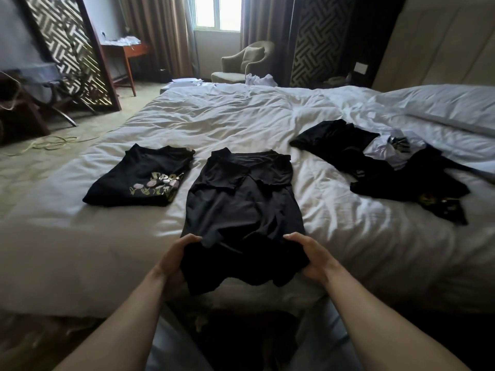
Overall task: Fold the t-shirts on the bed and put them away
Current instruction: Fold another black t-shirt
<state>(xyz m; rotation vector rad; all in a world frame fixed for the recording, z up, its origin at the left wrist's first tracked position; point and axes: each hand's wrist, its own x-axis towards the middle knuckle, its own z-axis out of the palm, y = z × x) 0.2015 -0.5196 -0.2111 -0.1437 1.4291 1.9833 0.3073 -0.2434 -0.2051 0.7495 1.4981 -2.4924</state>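
Both grips clamp the near hem of a plain black t-shirt (242,199) lying mid-bed, left hand (176,257) and right hand (310,257) at its two corners, sleeves already turned in. One flower-printed shirt (139,180) sits folded to its left; a crumpled dark heap (380,164) waits on the right. Nothing looks put away. Limp, matte jersey on rumpled white bedding (227,121).

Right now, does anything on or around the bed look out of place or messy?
Yes. A heap of black garments lies crumpled on the right of the bed, with a white item tangled in. A cord trails loose across the floor. The folded floral t-shirt lies neat.
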